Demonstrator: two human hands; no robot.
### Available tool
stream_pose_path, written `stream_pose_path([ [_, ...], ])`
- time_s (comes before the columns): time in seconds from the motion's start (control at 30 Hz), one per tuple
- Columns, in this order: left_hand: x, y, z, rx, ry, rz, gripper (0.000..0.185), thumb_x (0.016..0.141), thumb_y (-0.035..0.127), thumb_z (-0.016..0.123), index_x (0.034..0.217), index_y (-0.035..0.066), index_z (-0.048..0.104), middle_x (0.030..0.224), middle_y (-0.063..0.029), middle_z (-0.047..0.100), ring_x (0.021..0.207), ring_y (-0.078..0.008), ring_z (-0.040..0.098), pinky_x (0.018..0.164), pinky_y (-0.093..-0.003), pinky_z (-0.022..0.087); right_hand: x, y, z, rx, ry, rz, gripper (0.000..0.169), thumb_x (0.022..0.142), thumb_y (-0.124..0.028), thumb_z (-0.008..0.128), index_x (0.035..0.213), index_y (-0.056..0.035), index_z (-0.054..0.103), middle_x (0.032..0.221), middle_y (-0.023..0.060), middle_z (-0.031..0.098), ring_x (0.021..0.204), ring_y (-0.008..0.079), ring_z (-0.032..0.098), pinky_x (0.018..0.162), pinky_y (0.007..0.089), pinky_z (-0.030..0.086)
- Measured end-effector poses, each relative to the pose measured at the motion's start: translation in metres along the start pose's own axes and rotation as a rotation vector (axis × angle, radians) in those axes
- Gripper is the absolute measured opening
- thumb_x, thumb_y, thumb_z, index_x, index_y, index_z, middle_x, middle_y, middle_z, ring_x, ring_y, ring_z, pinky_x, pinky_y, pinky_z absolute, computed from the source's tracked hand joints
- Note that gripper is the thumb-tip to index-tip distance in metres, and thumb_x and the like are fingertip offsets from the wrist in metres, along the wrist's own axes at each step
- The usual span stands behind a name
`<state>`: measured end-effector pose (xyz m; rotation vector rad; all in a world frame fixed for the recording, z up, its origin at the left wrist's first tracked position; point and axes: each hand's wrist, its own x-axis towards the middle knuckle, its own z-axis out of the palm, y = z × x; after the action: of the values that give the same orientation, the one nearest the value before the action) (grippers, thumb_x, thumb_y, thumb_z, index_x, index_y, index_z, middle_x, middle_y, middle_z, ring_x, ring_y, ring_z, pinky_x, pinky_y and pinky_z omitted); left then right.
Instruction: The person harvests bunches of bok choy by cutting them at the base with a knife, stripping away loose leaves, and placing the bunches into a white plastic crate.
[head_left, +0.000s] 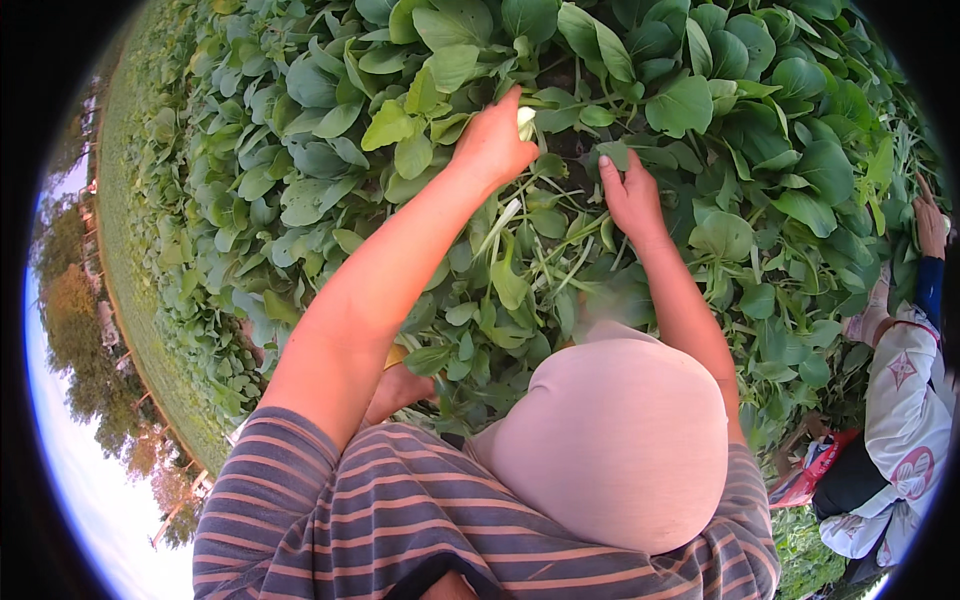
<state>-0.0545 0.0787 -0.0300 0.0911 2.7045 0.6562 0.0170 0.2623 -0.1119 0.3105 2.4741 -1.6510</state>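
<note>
Leafy green plants with broad leaves (679, 105) surround both hands. My left hand (495, 142) is closed around the pale stem base of a leafy green (526, 124), at the upper middle of the view; some of its fingers are hidden. To the right of it, my right hand (630, 187) pinches a green leaf (615, 154) between thumb and fingers, low over dark soil (574, 161). Loose leaves and pale cut or broken stalks (504, 225) lie between my forearms.
Dense rows of leafy plants (300, 150) stretch off to the left. My bent knee (615, 442) in light cloth is close below. At the far right a co-worker in patterned white clothing (904, 390) reaches into the plants, beside a red bag (814, 472).
</note>
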Motion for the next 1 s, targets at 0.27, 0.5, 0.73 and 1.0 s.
stream_pose_path([
  [0.27,-0.041,-0.025,0.015,-0.126,0.119,0.007,0.066,0.069,0.014,0.065,0.129,0.008,0.04,0.108,-0.0214,0.058,0.098,-0.0354,0.057,0.085,-0.039,0.046,0.041,0.005,0.023,-0.177,-0.123,-0.024,0.038,0.091,-0.033,0.046,0.107,0.0001,0.054,0.096,0.0226,0.062,0.092,0.0419,0.057,0.079,0.0404,0.046],
  [0.5,-0.065,-0.049,0.006,-0.432,0.193,0.099,0.062,0.068,0.01,0.068,0.126,0.007,0.047,0.112,-0.015,0.058,0.099,-0.0247,0.059,0.087,-0.031,0.046,0.016,0.0,0.026,0.141,-0.089,-0.008,0.04,0.084,-0.03,0.06,0.11,-0.0003,0.053,0.092,0.0155,0.063,0.086,0.0259,0.06,0.078,0.0339,0.046],
  [0.73,-0.09,-0.027,-0.025,-0.756,0.032,0.056,0.063,0.068,0.006,0.069,0.127,0.004,0.046,0.115,-0.0074,0.057,0.096,-0.0123,0.056,0.086,-0.0265,0.044,-0.01,-0.032,0.02,0.769,-0.252,0.088,0.035,0.078,-0.005,0.066,0.11,-0.0037,0.053,0.071,0.0017,0.055,0.054,0.0077,0.047,0.047,0.0205,0.037],
  [1.0,-0.112,-0.022,-0.088,-1.327,-0.306,-0.048,0.071,0.068,0.013,0.067,0.131,-0.002,0.037,0.104,-0.0191,0.06,0.082,-0.0226,0.064,0.078,-0.032,0.051,-0.035,-0.045,-0.033,1.064,-0.068,0.353,0.026,0.087,-0.026,0.059,0.101,-0.004,0.056,0.073,0.001,0.051,0.051,0.0063,0.04,0.044,0.0212,0.035],
])
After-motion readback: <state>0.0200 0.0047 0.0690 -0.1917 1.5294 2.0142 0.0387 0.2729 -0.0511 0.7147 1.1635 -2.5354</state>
